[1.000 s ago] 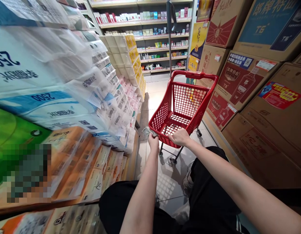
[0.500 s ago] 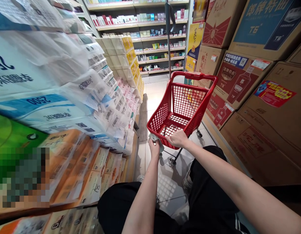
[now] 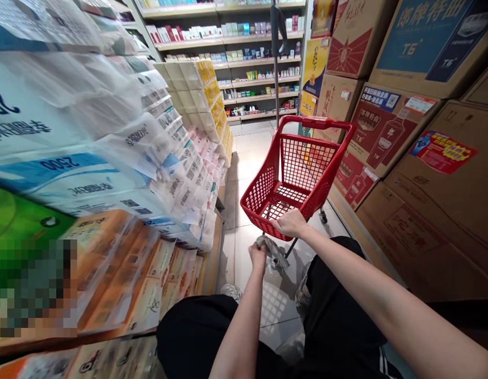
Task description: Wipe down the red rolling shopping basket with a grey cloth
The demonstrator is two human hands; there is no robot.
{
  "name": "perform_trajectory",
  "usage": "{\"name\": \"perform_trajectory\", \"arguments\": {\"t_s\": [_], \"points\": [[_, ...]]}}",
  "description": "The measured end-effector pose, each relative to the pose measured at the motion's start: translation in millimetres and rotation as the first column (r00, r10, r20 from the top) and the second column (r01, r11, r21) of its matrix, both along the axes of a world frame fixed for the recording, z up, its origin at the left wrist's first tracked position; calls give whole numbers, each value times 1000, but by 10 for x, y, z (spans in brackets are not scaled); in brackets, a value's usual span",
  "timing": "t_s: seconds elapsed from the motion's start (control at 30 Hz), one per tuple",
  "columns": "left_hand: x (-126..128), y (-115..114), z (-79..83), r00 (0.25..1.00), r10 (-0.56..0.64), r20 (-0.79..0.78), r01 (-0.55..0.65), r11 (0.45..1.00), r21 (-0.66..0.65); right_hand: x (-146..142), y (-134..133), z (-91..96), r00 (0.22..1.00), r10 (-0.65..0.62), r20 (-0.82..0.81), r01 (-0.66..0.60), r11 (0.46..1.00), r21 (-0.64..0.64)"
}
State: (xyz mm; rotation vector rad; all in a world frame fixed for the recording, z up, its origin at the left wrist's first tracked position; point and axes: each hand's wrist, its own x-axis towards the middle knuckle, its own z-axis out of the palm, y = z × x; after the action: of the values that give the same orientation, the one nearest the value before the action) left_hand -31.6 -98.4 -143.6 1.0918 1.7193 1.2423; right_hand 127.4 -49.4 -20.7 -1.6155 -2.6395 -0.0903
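Observation:
A red plastic shopping cart [image 3: 263,197] with a grid basket stands on the floor in front of me. My right hand [image 3: 293,223] is closed over the near rim of its basket. Just below and left of that rim, my left hand [image 3: 258,253] grips a crumpled grey cloth [image 3: 273,250], which hangs out to the right beneath the basket. A cart wheel is partly hidden behind the cloth. The basket holds nothing that I can see.
Plastic-wrapped tissue packs [image 3: 121,142] are stacked high on the left. Cardboard cartons [image 3: 417,210] form a wall on the right. Shelves [image 3: 228,39] of small boxed goods stand at the back, with a dark upright pole [image 3: 276,68] before them. Tiled floor [image 3: 244,163] runs between.
My left hand has drawn the cloth off the basket's near left corner, moving right and down below the rim. My right hand keeps its hold on the rim.

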Motion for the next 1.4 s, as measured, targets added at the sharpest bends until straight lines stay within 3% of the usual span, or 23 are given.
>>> {"name": "perform_trajectory", "arguments": {"t_s": [0.13, 0.23, 0.4, 0.53, 0.7, 0.77, 0.87, 1.0, 1.1, 1.27, 1.4], "points": [[-178, 274, 149, 995, 99, -19, -98, 994, 52, 39, -28, 0, 1000, 28, 8, -28, 999, 17], [-145, 464, 225, 988, 156, -12, -154, 982, 111, 41, -29, 1, 999, 39, 8, -39, 999, 5], [63, 343, 7, 995, 90, 39, -95, 982, 165, 28, 3, -4, 999, 39, -14, -39, 999, -3], [28, 241, -75, 999, -9, 41, 3, 990, 140, 29, 0, 3, 1000, 25, 2, -25, 1000, -8], [-140, 484, 266, 979, 202, -22, -192, 955, 226, 18, -27, 19, 999, 41, 4, -41, 999, -19], [-138, 564, 395, 970, 234, -62, -216, 952, 215, 0, -26, 20, 999, 36, -3, -36, 999, -13], [-19, 509, 454, 979, 180, -100, -163, 974, 159, -31, 4, 20, 1000, 13, -16, -13, 1000, 2], [209, 274, 431, 994, 13, -106, 3, 989, 147, -58, 69, 25, 1000, 6, -22, -6, 1000, 6], [255, 253, 484, 994, -2, -111, 19, 988, 155, -62, 101, 22, 1000, 6, -20, -5, 1000, 17], [-9, 606, 633, 970, 181, -160, -160, 978, 134, -60, 107, -15, 1000, 15, -17, -14, 1000, 18], [-254, 877, 714, 956, 229, -184, -215, 972, 97, -82, 103, -28, 1000, 12, -11, -12, 1000, 2]]}}
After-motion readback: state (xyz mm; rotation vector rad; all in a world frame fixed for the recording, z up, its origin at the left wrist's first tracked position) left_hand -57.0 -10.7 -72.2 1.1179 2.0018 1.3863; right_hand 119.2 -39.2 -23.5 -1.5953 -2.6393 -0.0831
